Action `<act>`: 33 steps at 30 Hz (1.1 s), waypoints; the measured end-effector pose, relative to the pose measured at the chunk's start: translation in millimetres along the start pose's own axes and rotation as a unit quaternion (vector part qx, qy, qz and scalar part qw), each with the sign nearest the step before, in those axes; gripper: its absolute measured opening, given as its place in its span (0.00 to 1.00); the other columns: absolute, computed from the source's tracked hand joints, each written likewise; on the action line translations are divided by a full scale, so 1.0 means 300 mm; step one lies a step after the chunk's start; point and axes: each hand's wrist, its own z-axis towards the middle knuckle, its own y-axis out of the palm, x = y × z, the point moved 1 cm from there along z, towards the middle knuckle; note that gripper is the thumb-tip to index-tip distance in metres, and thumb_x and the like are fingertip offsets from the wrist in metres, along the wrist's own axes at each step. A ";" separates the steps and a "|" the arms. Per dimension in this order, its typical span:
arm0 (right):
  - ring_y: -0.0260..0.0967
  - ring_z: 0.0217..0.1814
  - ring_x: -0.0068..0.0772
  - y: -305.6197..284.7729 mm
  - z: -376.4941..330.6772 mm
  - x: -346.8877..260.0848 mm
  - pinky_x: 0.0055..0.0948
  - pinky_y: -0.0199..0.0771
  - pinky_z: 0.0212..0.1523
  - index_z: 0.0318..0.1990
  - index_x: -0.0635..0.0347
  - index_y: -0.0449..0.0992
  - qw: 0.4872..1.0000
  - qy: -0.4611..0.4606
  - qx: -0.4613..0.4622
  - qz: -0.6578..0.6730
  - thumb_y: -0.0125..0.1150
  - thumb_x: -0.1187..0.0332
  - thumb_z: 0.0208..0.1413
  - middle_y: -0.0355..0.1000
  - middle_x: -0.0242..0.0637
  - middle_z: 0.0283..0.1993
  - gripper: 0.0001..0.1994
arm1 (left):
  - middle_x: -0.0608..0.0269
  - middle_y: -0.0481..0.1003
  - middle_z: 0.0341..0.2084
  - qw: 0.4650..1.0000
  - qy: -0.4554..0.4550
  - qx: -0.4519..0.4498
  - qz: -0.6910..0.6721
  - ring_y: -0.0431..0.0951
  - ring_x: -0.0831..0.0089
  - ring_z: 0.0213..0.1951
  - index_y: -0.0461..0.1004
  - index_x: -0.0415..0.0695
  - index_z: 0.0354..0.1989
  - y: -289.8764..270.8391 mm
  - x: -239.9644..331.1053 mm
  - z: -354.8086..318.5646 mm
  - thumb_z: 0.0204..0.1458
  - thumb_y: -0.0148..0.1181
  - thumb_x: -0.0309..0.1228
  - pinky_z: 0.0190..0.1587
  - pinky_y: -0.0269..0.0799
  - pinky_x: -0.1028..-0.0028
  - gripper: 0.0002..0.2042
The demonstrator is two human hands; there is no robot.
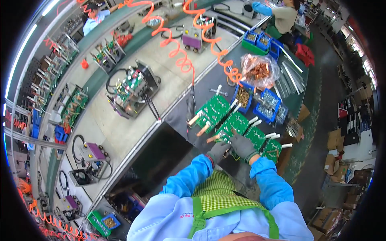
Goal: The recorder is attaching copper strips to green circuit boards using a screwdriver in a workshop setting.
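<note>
Under both hands (235, 148), four green boards (237, 122)

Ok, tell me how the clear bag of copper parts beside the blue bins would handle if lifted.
The clear bag of copper parts looks crinkly and slack, so probably floppy. It is well filled with metal pieces, so likely heavy for its size, and the contents may shift.

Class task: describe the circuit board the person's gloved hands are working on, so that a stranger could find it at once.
Start at the dark workbench right of the conveyor, where green circuit boards lie in a row. Counting from the far end, it is the second board, the only one under the grey-gloved hands.
</note>
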 end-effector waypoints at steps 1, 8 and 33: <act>0.74 0.35 0.47 0.003 -0.008 0.007 0.41 0.76 0.33 0.37 0.59 0.71 1.000 -0.013 0.010 0.007 0.51 0.68 0.50 0.62 0.49 0.59 0.08 | 0.66 0.71 0.20 1.000 0.010 -0.005 0.010 0.70 0.82 0.20 0.72 0.40 0.31 0.007 0.006 -0.017 0.55 0.52 0.34 0.21 0.62 0.82 0.10; 0.72 0.39 0.40 0.047 -0.010 -0.052 0.37 0.76 0.32 0.37 0.57 0.71 0.999 0.031 -0.006 -0.036 0.54 0.65 0.50 0.67 0.42 0.40 0.09 | 0.64 0.72 0.21 0.999 -0.022 0.024 -0.038 0.68 0.81 0.18 0.70 0.38 0.33 0.011 0.000 -0.058 0.55 0.52 0.29 0.20 0.63 0.83 0.06; 0.72 0.39 0.52 -0.035 -0.045 -0.115 0.46 0.72 0.39 0.57 0.54 0.64 0.963 0.227 -0.065 0.127 0.50 0.48 0.55 0.70 0.50 0.47 0.27 | 0.67 0.71 0.21 0.995 -0.016 0.009 -0.093 0.67 0.84 0.19 0.73 0.40 0.34 0.002 -0.065 -0.075 0.54 0.51 0.28 0.20 0.61 0.85 0.06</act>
